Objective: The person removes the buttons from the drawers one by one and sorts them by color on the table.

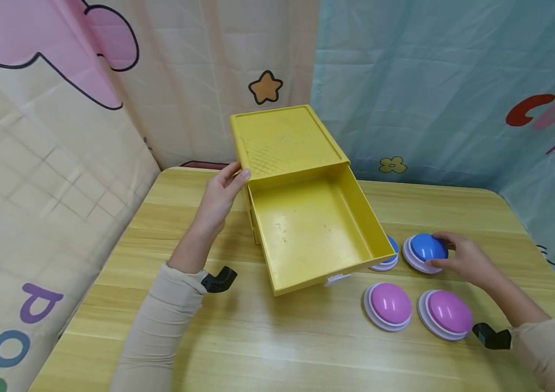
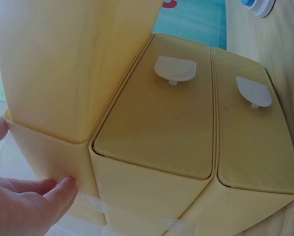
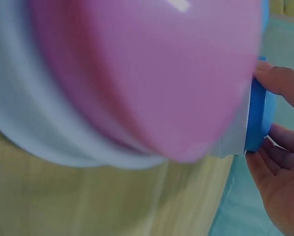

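Note:
A yellow drawer cabinet stands on the table with its top drawer pulled out, bare inside. My left hand touches the cabinet's upper left corner, thumb at the top edge and fingers against the side wall. At the right, my right hand holds a blue buzzer button with a white base, thumb on one side and fingers on the other. In the right wrist view, the blue button sits between thumb and fingertips, partly covered by a pink button.
Two pink buzzer buttons, one left and one right, lie nearer the front. Another blue button is partly hidden behind the drawer's right front corner. Two lower drawers with white pulls are closed. Printed curtains hang behind the table.

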### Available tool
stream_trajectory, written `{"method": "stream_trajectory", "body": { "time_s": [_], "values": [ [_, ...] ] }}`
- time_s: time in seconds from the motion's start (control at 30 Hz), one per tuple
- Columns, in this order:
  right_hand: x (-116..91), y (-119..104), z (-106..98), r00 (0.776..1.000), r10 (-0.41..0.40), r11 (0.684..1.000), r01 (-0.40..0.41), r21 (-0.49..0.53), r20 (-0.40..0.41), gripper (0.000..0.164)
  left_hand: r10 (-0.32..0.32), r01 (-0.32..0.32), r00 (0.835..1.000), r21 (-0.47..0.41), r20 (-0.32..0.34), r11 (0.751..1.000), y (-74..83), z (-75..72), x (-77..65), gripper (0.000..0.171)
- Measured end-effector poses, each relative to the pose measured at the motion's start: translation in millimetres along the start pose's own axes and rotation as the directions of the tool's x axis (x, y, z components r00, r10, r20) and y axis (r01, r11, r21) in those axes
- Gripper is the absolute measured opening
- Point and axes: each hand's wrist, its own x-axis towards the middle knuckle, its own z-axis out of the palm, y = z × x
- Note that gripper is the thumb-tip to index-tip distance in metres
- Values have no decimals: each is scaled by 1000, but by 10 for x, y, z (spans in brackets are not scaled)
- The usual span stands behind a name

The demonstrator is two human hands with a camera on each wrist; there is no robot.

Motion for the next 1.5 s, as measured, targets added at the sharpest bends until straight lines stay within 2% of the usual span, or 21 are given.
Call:
{"method": "stream_trajectory", "body": {
  "time_s": [0.13,0.2,0.37,0.57,0.67,0.8,0.9,0.97,1.03,1.1,1.27,1.33,1.43,1.47,1.5],
  "values": [
    [-15,38,68,999,23,1000,-24,12,22,72,0,0,1000,1,5,1000,7,9,-2,59],
    [-18,39,88,999,34,999,-34,17,29,72,2,-2,1000,1,2,1000,-53,-8,27,60],
    [-14,41,106,997,54,998,-55,21,54,75,2,-2,1000,4,-6,1000,-77,-11,40,62],
    [-15,-13,78,999,16,1000,-15,-12,51,77,5,-5,1000,5,-12,1000,-81,-7,47,61],
    [-33,-135,43,1000,-27,999,27,-24,5,77,9,-9,1000,2,-13,1000,-81,-6,46,61],
    [-94,-423,11,994,-86,996,87,15,-73,72,11,-11,1000,-2,-10,1000,-77,-6,45,61],
    [-179,-681,-2,980,-142,988,148,37,-136,67,8,-8,1000,1,-8,1000,-76,-8,45,61],
    [-244,-854,-5,964,-188,979,198,40,-187,63,7,-7,1000,0,-9,1000,-75,-9,47,62],
    [-313,-1015,-1,937,-244,964,262,41,-250,59,6,-6,1000,-1,-8,1000,-79,-12,48,61],
    [-395,-1165,15,900,-306,941,335,44,-310,56,8,-8,1000,0,-8,1000,-82,-15,48,62],
    [-585,-1458,89,789,-440,847,524,95,-429,55,14,-14,1000,2,-9,1000,-73,-16,46,62],
    [-631,-1545,141,736,-470,780,605,161,-488,45,14,-14,1000,-1,-14,1000,-67,-16,43,62],
    [-673,-1669,224,640,-501,608,739,289,-583,40,12,-12,1000,-4,-16,1000,-61,-14,40,61],
    [-682,-1712,251,613,-508,558,769,311,-605,41,12,-12,1000,-6,-17,1000,-59,-14,38,61],
    [-692,-1757,277,605,-510,527,782,334,-612,41,11,-11,1000,-8,-20,1000,-59,-15,36,61]
  ]
}}
